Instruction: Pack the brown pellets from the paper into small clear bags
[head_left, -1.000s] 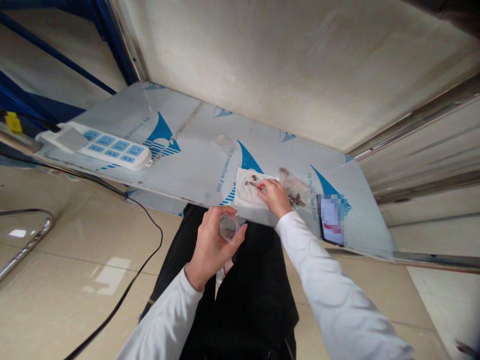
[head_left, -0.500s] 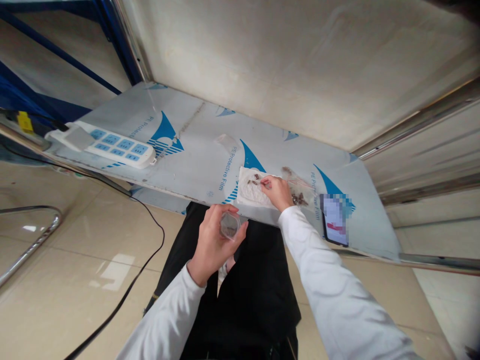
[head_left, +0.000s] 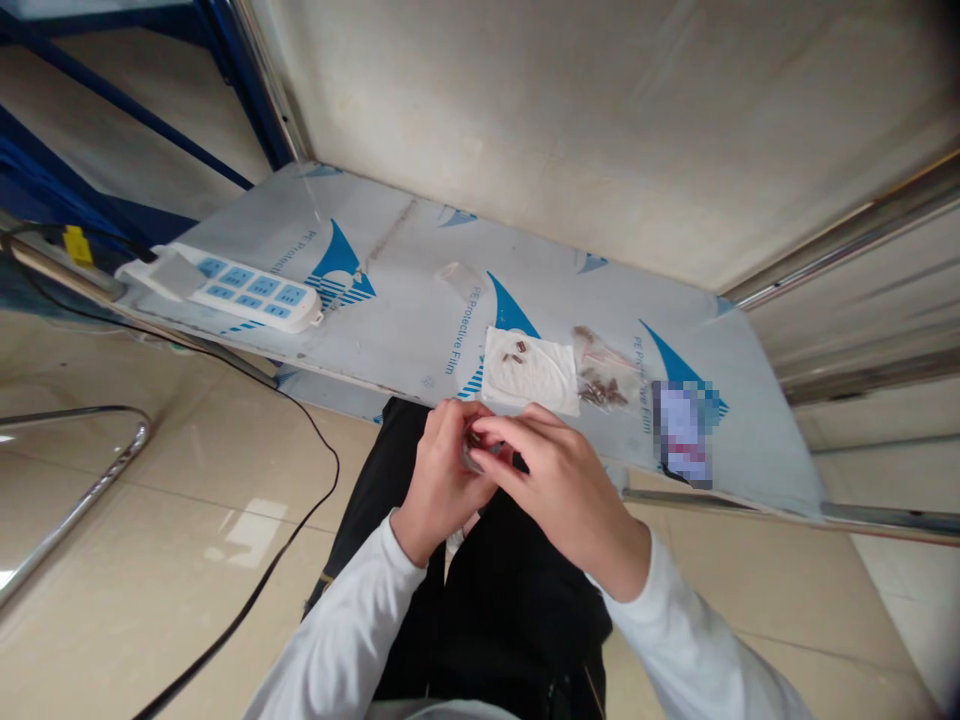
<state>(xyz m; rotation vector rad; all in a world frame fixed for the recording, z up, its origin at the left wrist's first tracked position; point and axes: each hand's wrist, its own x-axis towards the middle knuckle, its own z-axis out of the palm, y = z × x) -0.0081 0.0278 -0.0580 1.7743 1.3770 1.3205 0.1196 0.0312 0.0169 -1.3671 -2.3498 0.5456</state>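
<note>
My left hand point(head_left: 442, 475) is wrapped round a small clear plastic container point(head_left: 470, 457), held just off the table's front edge above my lap. Bent over its mouth, my right hand point(head_left: 566, 485) has thumb and fingertips close together; what they pinch is too small and hidden to name. Beyond both hands a white tissue point(head_left: 544, 375) lies flat on the table, with a few small brown pieces point(head_left: 521, 347) near its upper left. Beside the tissue, a clear zip bag point(head_left: 604, 375) contains several more brown pieces.
A phone point(head_left: 682, 435) rests near the table's front right edge. On the left lies a white power strip point(head_left: 259, 295) with a plug in it; its black cable point(head_left: 335, 470) runs to the floor. The table point(head_left: 397, 330) wears printed protective film.
My right hand has moved from the tissue, left and towards me, to the container's mouth. My left hand still holds the container, now lying partly behind the right fingers.
</note>
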